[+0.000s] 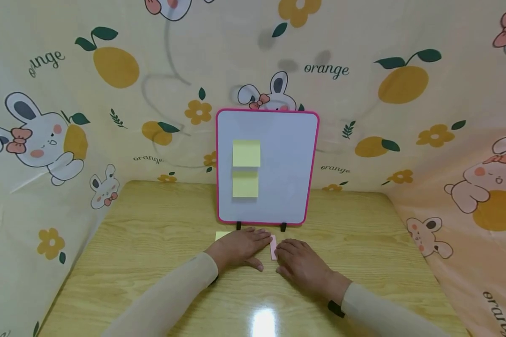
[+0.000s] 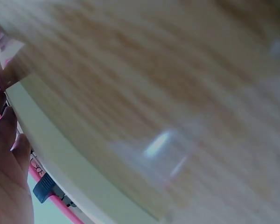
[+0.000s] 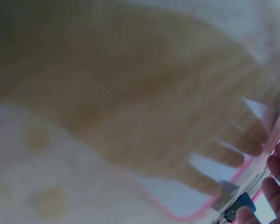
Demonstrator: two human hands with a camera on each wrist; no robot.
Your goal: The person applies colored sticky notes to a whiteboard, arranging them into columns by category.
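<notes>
A pink sticky note [image 1: 273, 248] lies on the wooden table between the two hands, its upper part beside the left fingertips. My left hand [image 1: 241, 246] is flat and palm down, its fingers stretched to the right toward that note. At the note's right edge rest the fingertips of my right hand [image 1: 302, 265], gently bent with the thumb apart. A yellow sticky note [image 1: 222, 235] shows on the table behind the left hand, which hides part of it. The left wrist view has a pale yellow paper [image 2: 70, 144] in front of the fingers.
Just beyond the hands a pink-framed whiteboard [image 1: 284, 164] stands on black feet [image 1: 283, 227]. Stuck to its left half are an upper yellow note [image 1: 246, 153] and a lower yellow note [image 1: 245, 184]. Patterned cloth [image 1: 346, 28] walls in the table [image 1: 160, 224] at back and sides.
</notes>
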